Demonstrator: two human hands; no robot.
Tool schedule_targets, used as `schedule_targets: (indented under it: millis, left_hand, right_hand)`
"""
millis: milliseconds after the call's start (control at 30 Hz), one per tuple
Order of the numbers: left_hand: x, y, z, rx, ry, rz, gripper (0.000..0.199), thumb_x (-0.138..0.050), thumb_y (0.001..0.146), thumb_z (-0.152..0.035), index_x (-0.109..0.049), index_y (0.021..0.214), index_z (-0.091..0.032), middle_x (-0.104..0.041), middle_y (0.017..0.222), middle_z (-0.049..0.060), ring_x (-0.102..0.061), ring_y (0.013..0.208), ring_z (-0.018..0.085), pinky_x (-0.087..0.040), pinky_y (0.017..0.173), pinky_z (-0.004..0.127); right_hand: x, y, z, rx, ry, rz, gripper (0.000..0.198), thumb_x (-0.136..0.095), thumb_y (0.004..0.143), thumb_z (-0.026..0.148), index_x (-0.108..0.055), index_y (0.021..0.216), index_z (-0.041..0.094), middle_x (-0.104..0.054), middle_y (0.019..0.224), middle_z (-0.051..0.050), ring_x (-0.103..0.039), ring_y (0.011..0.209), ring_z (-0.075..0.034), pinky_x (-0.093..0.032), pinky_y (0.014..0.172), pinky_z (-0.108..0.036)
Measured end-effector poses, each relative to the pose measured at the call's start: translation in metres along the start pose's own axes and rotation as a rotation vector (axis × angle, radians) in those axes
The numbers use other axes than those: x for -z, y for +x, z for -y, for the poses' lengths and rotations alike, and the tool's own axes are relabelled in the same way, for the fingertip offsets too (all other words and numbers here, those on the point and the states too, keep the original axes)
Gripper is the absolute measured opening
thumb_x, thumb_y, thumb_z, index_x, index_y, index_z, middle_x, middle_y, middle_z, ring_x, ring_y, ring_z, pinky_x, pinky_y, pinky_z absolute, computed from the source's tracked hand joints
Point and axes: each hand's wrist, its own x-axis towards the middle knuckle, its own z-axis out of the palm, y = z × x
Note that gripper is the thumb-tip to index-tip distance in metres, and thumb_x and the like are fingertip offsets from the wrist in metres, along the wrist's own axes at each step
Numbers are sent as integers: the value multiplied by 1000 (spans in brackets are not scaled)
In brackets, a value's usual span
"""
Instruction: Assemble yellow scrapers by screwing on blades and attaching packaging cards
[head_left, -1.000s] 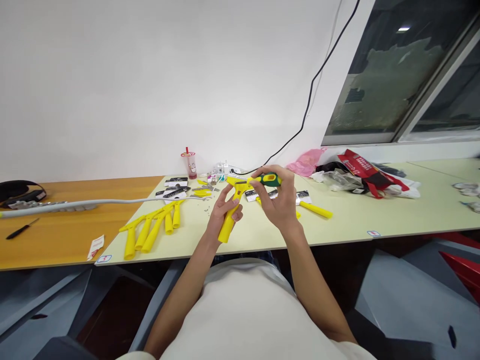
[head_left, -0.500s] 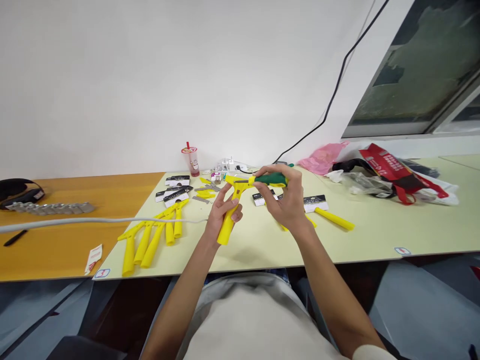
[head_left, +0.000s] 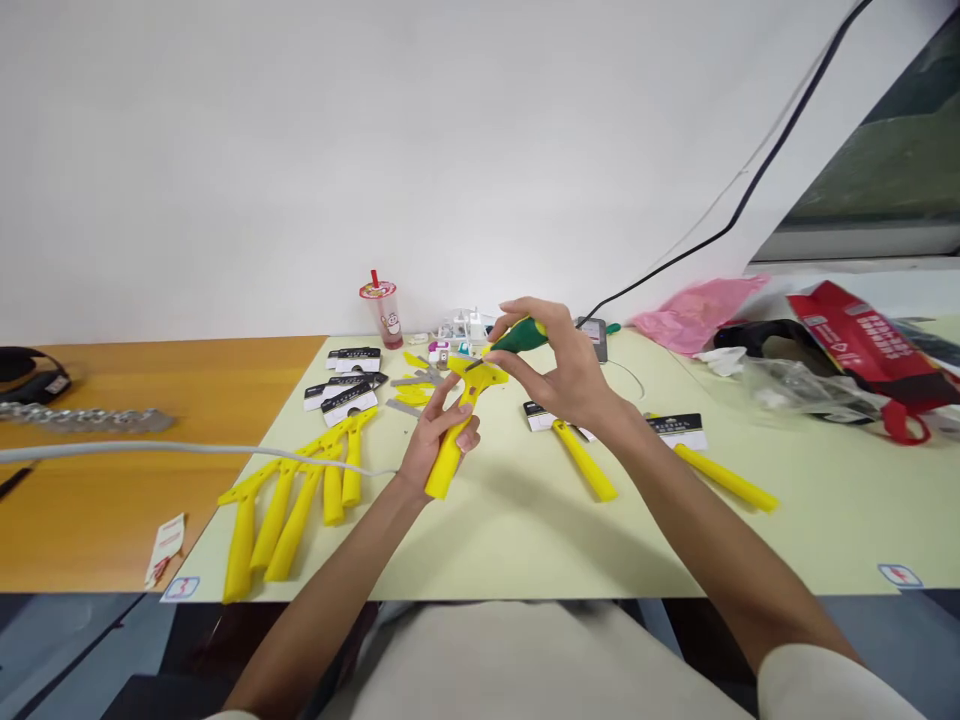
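Note:
My left hand (head_left: 433, 440) is closed around the handle of a yellow scraper (head_left: 453, 450), its wide head pointing up and away from me. In my right hand (head_left: 562, 365) is a screwdriver (head_left: 523, 336) with a green and yellow handle, gripped between thumb and fingers. The screwdriver's shaft slants down to the left, and its tip is at the scraper's head; whether it sits in a screw is too small to tell. Just beyond the scraper lie loose grey blades (head_left: 431, 376) and small yellow pieces (head_left: 412, 397).
Several yellow scrapers (head_left: 292, 510) lie overlapping at the left. Two more, one scraper (head_left: 585, 462) and another scraper (head_left: 727, 478), lie at the right with black-and-white cards. A drink cup (head_left: 384, 318) stands by the wall. A pale cable (head_left: 187, 447) crosses the left side.
The screwdriver has gone from lying nearly level along the scraper's head to slanting down onto it. My right hand has tilted with it. The camera view has shifted left.

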Motion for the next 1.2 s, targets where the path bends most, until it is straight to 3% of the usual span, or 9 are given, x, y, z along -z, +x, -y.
schedule_targets:
  millis: [200,300,467,633,733,933,1200]
  left_hand:
    - [-12,-19,-8,-25,-89,-1,64,-78,88,-7,-66,143,-37,-73,134,7,-43,53,-1,-42,51,13]
    - [-14,-19,-9,-23,-99,-10,66,-77,88,-6,-66,145,-37,-72,139,10,-44,53,-1,-43,52,13]
    - [-7,10,-11,29,-124,-14,65,-75,90,-4,-66,145,-37,-71,142,10,-45,54,-1,-44,52,13]
    - [2,52,-18,105,-156,-57,64,-76,89,-4,-66,144,-35,-71,140,10,-46,54,-1,-45,51,12]
    - [2,58,-17,128,-181,-30,61,-74,90,-4,-67,142,-35,-70,142,10,-46,54,-1,-45,52,12]
    - [-9,34,-13,116,-182,38,56,-72,92,-4,-70,138,-36,-69,145,9,-44,55,-2,-44,53,11]
    - [-23,6,-6,69,-161,124,59,-76,89,-6,-69,139,-37,-72,129,4,-44,55,0,-44,53,12]
  right_hand:
    - [1,1,24,-30,115,111,51,-53,113,30,-36,161,31,-61,146,-14,-71,123,-24,-60,108,-48]
    - [2,5,23,-19,48,92,47,-56,112,30,-44,157,32,-67,136,-10,-72,117,-23,-61,104,-45]
    - [-5,19,-8,-30,-53,74,35,-60,111,32,-54,145,32,-71,117,-6,-72,102,-22,-62,95,-40]
    - [-13,42,-51,-81,102,202,43,-55,110,32,-49,152,28,-63,143,-14,-69,123,-27,-60,107,-49]
    - [-15,50,-60,-121,179,198,44,-57,111,39,-50,152,28,-64,141,-13,-72,112,-23,-64,102,-48]
    - [-10,46,-27,-115,105,121,44,-68,105,46,-58,145,31,-71,111,-4,-72,103,-23,-64,101,-47]
    - [6,36,36,-17,36,141,51,-51,110,27,-43,161,31,-67,132,-11,-70,114,-24,-62,106,-50]
